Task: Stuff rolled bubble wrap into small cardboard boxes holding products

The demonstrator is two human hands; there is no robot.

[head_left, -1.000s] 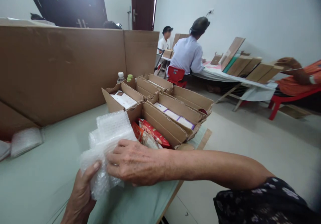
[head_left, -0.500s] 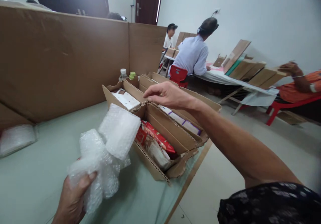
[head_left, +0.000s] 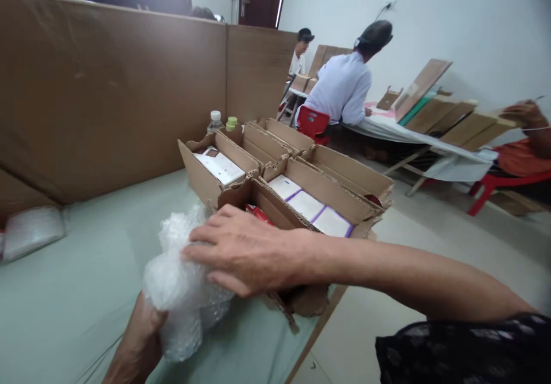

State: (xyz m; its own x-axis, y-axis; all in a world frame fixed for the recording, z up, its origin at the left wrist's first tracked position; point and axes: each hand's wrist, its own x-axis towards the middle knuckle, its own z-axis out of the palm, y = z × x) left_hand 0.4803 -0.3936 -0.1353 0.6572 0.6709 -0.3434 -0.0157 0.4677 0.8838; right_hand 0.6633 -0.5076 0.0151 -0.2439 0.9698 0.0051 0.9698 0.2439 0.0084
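Note:
My left hand (head_left: 146, 329) is closed around the lower end of a bundle of clear bubble wrap (head_left: 172, 280), held above the green tabletop. My right hand (head_left: 241, 252) reaches across the front cardboard box with fingers apart, the fingertips lying against the bundle's upper right side. Beneath that hand, the front box (head_left: 286, 212) is partly covered; a bit of a red packet (head_left: 259, 214) shows inside. Beside it, another cardboard compartment holds white boxes with purple edges (head_left: 306, 205). White card-like pieces (head_left: 219, 166) lie in the left compartment.
A tall cardboard partition (head_left: 129, 97) stands behind the table. A white-capped bottle (head_left: 214, 121) and a green-lidded container (head_left: 231, 123) are behind the boxes. Flat plastic packs (head_left: 34, 232) lie at left. A wooden table edge (head_left: 318, 332) runs at right; people sit at another table (head_left: 447, 148).
My right hand has come down and left from above the boxes to the bubble wrap. My left hand still grips the bundle, shifted slightly right. The view has turned a little.

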